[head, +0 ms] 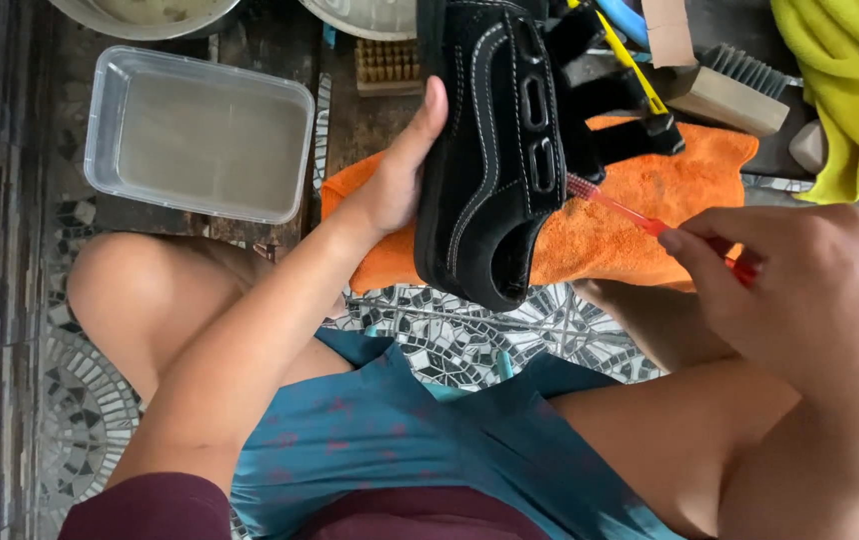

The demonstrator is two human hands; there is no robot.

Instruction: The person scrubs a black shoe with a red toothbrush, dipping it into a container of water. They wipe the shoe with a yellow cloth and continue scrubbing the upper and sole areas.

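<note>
Person sits on mosaic floor (470, 335), knees apart, blue skirt (400, 440) across lap. Left hand (397, 180) grasps black shoe (495, 150) from its left side, thumb up along the edge, shoe held upright above the lap and in front of orange cloth (640, 215). Shoe has white stitching and two strap slots on the side facing right. Right hand (810, 285) pinches red toothbrush (630, 210), fingers closed on the handle; bristle end touches the shoe at the lower strap slot. Cloth lies on the floor behind the shoe. Clear plastic tub (200, 130) sits to the left, near the left knee, apart from the shoe. Small wooden brush (388, 65) lies beyond the left hand. Larger scrub brush (735, 90) lies past the cloth, upper right. Yellow cloth (845, 80) is bunched in the top right corner. Two basins cut off at top edge, contents unclear.
</note>
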